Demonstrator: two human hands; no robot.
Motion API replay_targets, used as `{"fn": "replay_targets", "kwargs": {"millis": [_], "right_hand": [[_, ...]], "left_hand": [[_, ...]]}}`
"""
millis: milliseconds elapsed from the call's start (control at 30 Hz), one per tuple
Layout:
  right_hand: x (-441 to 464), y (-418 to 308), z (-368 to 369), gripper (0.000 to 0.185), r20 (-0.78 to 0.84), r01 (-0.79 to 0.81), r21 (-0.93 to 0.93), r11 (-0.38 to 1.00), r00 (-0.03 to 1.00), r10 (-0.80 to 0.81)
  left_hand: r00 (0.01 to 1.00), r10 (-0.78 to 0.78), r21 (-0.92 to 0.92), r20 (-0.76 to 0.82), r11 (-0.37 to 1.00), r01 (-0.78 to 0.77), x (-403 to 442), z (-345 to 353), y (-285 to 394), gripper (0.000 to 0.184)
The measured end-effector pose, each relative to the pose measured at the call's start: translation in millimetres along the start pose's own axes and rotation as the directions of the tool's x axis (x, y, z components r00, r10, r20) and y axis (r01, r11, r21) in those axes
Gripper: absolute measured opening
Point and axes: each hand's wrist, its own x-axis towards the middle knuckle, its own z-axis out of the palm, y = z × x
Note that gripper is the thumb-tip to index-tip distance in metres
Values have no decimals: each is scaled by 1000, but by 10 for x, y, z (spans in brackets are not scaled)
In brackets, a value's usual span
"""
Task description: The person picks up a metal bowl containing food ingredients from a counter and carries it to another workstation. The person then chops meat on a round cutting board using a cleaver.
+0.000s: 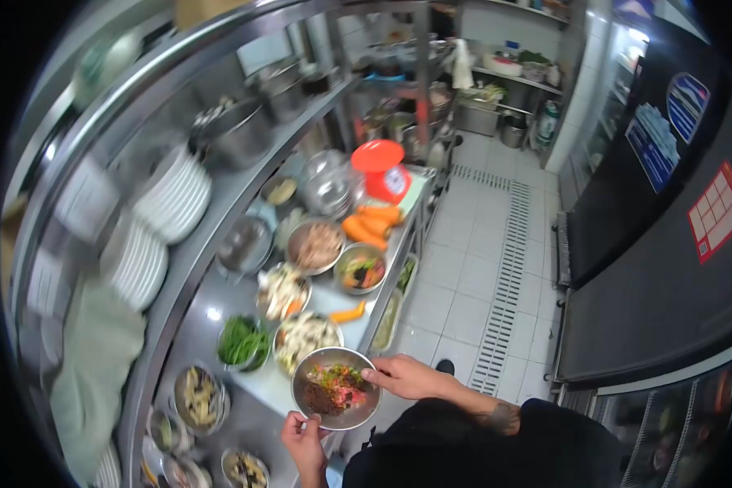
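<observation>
From the head camera's view, I am holding a steel bowl (359, 416) of chopped food (336, 386) in both hands, at the edge of a crowded kitchen counter (209, 315). My right hand (405, 376) is gripping the bowl's right side, its thumb lying over the rim, while my left hand (303, 443) is pinching the rim at the lower left. Inside, green, orange, pink and dark brown bits are lying in patches.

Just beyond the bowl, a heap of pale chopped pieces (307, 333) is sitting on the counter side, with leafy greens (241, 342) resting to the left. Near it, a small orange piece (348, 312) is lying by itself. Farther along, larger orange vegetables (366, 232) are lying near a red scale (392, 185). At upper left, white plates (171, 195) are rising in stacks, and a pale cloth (98, 366) is hanging beside them. To the right, a slotted drain (500, 309) is running along the tiled floor (455, 268), and a dark refrigerator (667, 220) is standing beyond it.
</observation>
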Motion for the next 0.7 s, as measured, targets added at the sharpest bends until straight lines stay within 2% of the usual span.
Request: {"fn": "replay_targets", "kwargs": {"millis": [33,100,133,167,233,267,300,333,367,400,433,467,500,533,567,633,700], "right_hand": [[-46,114,-271,48,-39,9,3,1000,999,-9],[-193,345,-883,46,-131,-22,135,991,991,40],[-284,492,-1182,36,-151,-78,208,975,982,110],[-380,688,-1470,36,-198,-75,203,976,973,116],[-508,1010,-2053,22,-295,-64,483,873,927,232],[-601,1244,-2326,12,-394,-51,413,909,890,229],[-689,1440,-2556,12,-395,-62,411,910,887,238],[-782,1627,-2793,12,-619,-129,65,990,773,141],[-894,1797,-3006,12,-757,-252,-271,929,651,-45],[-1022,1958,-3206,12,-739,-250,-285,925,673,-46],[-1133,2133,-3397,14,-753,-193,97,976,628,199],[-1173,2266,-3646,17,-655,-135,471,872,609,448],[-1196,2511,-3818,17,-627,-149,458,877,645,437],[-1198,2811,-3966,21,-745,-272,269,924,550,378],[-1195,3129,-4099,25,-846,-396,83,914,458,275],[-1326,4098,-4187,34,-923,-675,-170,718,364,124],[-1530,5219,-4144,34,-896,-760,2,650,287,338]], "left_hand": [[999,-31,-48,43,998,33,104,316,29,17],[985,-70,-142,159,986,93,335,992,2,17],[975,-81,-163,207,980,116,436,1299,-46,17],[961,-95,-187,259,971,147,543,1661,-87,16],[938,-134,-162,319,968,194,767,2375,30,17],[926,-158,-148,343,964,220,843,2670,32,17],[922,-167,-150,349,961,231,937,2940,33,17],[907,-167,-78,386,974,212,1045,3234,54,17],[894,-173,-7,414,981,193,1120,3508,105,17],[880,-166,14,445,984,179,1202,3772,172,18],[871,-158,30,465,986,163,1289,4064,271,18],[874,-168,61,456,986,158,1382,4398,483,21],[865,-166,60,474,986,157,1521,4669,553,22],[863,-156,79,481,988,135,1713,4935,539,20],[860,-136,86,492,990,108,1917,5209,503,19],[872,-117,62,475,993,99,2258,5834,596,18],[866,-43,28,499,999,34,2663,6454,728,18]]}}
